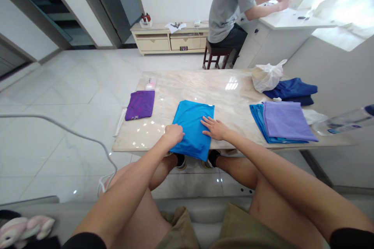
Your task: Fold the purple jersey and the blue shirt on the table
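A bright blue folded cloth (194, 120) lies on the marble-look table, its near edge hanging over the front. My left hand (174, 134) is curled at its left side, fingers closed; the blue fabric's edge seems to be in them, though the fingertips are partly hidden. On the right part of the cloth my right hand (214, 127) rests flat with its fingers spread. A purple folded cloth (140, 105) lies to the left. To the right is a pile with a lavender folded cloth (288, 120) on top of blue folded cloths (258, 122).
Behind the pile sit a white plastic bag (267, 77) and dark blue fabric (293, 88). A clear plastic bottle (341, 120) is at the table's right end. A small pink packet (150, 83) lies far left. Another person (230, 7) sits on a stool at a white desk.
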A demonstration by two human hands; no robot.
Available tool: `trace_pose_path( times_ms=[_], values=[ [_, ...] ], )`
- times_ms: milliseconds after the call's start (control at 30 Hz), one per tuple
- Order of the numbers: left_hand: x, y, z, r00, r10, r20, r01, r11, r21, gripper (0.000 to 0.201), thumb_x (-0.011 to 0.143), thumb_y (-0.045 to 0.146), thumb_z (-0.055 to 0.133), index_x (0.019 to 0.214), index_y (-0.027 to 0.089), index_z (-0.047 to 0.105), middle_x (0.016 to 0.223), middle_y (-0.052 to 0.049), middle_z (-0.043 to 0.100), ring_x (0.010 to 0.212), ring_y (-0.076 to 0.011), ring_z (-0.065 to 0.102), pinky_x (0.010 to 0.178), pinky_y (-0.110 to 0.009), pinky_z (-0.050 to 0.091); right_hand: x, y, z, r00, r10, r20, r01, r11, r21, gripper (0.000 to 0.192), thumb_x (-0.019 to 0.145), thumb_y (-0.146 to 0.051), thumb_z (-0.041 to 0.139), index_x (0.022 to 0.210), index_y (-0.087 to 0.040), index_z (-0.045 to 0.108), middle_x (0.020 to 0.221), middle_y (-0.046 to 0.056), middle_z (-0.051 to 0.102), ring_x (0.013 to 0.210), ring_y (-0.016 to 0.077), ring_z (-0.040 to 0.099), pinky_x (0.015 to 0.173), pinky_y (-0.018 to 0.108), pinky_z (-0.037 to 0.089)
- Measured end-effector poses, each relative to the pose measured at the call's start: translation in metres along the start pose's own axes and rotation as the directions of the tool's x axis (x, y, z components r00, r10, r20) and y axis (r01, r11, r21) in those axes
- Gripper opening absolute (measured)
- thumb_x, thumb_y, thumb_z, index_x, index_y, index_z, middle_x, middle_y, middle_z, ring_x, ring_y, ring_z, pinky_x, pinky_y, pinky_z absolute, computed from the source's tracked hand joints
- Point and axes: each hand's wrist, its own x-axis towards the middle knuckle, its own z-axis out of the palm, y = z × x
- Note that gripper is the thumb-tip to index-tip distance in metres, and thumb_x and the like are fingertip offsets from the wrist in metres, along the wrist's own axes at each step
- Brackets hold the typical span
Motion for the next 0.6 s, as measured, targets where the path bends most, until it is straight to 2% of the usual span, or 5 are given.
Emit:
trace_pose_path(
  times_ms=[167, 267, 333, 433, 600],
  values=[
    [-0.012, -0.004, -0.005, 0.997, 0.079, 0.0, -0.078, 0.99, 0.118, 0.049, 0.102, 0.027, 0.07, 0.149, 0.016, 0.064, 0.129, -0.024, 0.079, 0.122, -0.0378, 0.078, 0.097, -0.042, 0.06, 0.001, 0.012, -0.024, 0.996, 0.036, -0.077, -0.042, 0.996, -0.078, 0.066, 0.105, -0.04, 0.071, 0.164, -0.014, 0.058, 0.176, 0.025, 0.044, 0.162, 0.0438, 0.045, 0.127, 0.056, 0.046],
    [-0.012, -0.008, -0.009, 0.991, 0.083, -0.104, -0.069, 0.99, 0.127, 0.044, 0.106, 0.019, 0.059, 0.15, 0.017, 0.061, 0.131, -0.022, 0.078, 0.12, -0.0354, 0.078, 0.096, -0.041, 0.059, -0.01, -0.007, -0.036, 0.999, -0.029, -0.025, 0.027, 0.997, -0.072, 0.036, 0.104, -0.029, 0.072, 0.137, -0.015, 0.076, 0.145, 0.023, 0.072, 0.134, 0.0393, 0.071, 0.112, 0.046, 0.058],
    [-0.009, -0.009, -0.012, 0.985, 0.118, -0.127, -0.107, 0.99, 0.09, 0.037, 0.108, 0.022, 0.058, 0.143, 0.019, 0.066, 0.132, -0.019, 0.078, 0.121, -0.0338, 0.077, 0.097, -0.039, 0.058, -0.019, -0.023, -0.036, 0.993, -0.112, 0.045, 0.112, 0.994, -0.011, 0.034, 0.105, -0.033, 0.072, 0.134, -0.017, 0.078, 0.136, 0.019, 0.076, 0.123, 0.0357, 0.076, 0.106, 0.042, 0.061],
    [-0.007, -0.005, -0.009, 0.976, 0.205, -0.07, -0.2, 0.977, 0.068, 0.026, 0.106, 0.024, 0.062, 0.128, 0.02, 0.076, 0.129, -0.017, 0.079, 0.122, -0.0336, 0.077, 0.098, -0.038, 0.058, -0.03, -0.042, -0.02, 0.989, -0.141, 0.045, 0.141, 0.99, 0.009, 0.056, 0.104, -0.044, 0.074, 0.151, -0.015, 0.069, 0.153, 0.025, 0.067, 0.136, 0.0389, 0.07, 0.114, 0.044, 0.058],
    [-0.021, 0.015, 0.017, 0.98, 0.184, 0.07, -0.191, 0.977, 0.095, 0.032, 0.109, 0.025, 0.055, 0.111, 0.012, 0.085, 0.117, -0.025, 0.081, 0.115, -0.0369, 0.079, 0.096, -0.04, 0.059, -0.032, -0.04, 0.022, 0.986, -0.09, 0.139, 0.079, 0.993, 0.085, 0.089, 0.101, -0.07, 0.065, 0.157, 0.0, 0.063, 0.171, 0.035, 0.046, 0.162, 0.0483, 0.045, 0.13, 0.054, 0.044]
  ],
)
